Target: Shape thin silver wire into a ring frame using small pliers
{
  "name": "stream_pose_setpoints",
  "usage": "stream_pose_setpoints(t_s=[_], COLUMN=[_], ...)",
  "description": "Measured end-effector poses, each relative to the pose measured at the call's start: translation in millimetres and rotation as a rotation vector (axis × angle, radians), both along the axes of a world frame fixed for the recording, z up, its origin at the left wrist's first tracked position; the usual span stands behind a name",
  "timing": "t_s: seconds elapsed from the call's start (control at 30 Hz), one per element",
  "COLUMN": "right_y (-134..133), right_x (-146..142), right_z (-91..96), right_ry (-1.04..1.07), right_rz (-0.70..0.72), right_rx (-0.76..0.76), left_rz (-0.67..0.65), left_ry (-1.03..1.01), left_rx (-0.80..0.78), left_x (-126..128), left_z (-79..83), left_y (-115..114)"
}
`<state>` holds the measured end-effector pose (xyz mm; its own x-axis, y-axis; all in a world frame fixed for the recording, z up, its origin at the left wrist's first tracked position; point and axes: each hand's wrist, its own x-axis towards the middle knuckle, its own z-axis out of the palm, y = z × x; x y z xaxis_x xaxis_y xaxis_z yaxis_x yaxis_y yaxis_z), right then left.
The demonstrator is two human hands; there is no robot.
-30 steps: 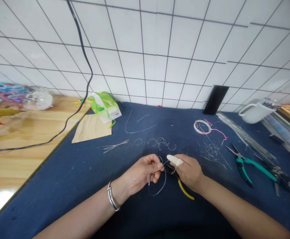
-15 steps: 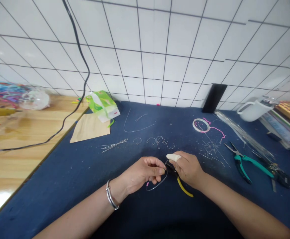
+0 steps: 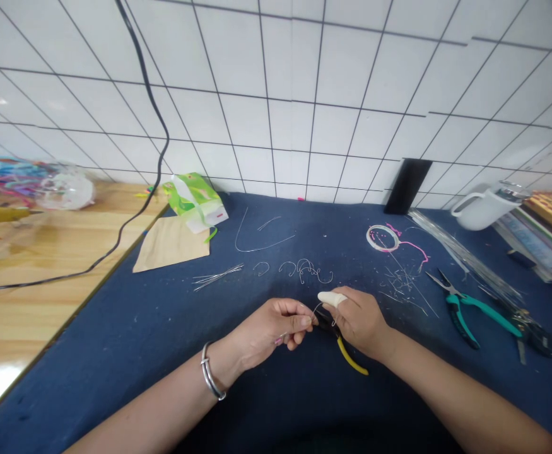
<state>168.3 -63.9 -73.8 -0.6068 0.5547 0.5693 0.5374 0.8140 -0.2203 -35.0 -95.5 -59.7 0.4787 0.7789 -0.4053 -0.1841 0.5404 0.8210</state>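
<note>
Where both hands (image 3: 282, 325) (image 3: 361, 323) nearly meet, wire (image 3: 316, 309) curves between them.

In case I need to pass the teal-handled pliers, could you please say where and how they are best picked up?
The teal-handled pliers are likely best gripped by both handles, close behind the pivot, coming from the near side: their open jaws point left and toward the wall, the handles splay back, and the right-hand one ends beside a dark object.
</note>
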Motion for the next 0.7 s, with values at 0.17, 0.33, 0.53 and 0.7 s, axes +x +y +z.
stream_pose_setpoints(t_s=[0.17, 0.33, 0.53, 0.7], right_y=[0.3, -0.1, 0.0, 0.2], right_x=[0.2, 2.0, 6.0, 4.2], right_z=[0.6, 0.7, 0.1, 0.2], right_ry=[0.006, -0.032, -0.109, -0.09], right_rz=[0.032, 0.048, 0.075, 0.084], right_rx=[0.077, 0.177, 0.235, 0.241], left_rz=[0.016, 0.032, 0.03, 0.007], left_ry=[-0.026, -0.017, 0.005, 0.099], left_rx=[0.0, 0.015, -0.005, 0.024], left_x=[0.9, 0.0, -1.1, -1.2], left_z=[0.7, 1.7, 5.6, 5.8], left_y=[-0.4, 0.1, 1.4, 1.2])
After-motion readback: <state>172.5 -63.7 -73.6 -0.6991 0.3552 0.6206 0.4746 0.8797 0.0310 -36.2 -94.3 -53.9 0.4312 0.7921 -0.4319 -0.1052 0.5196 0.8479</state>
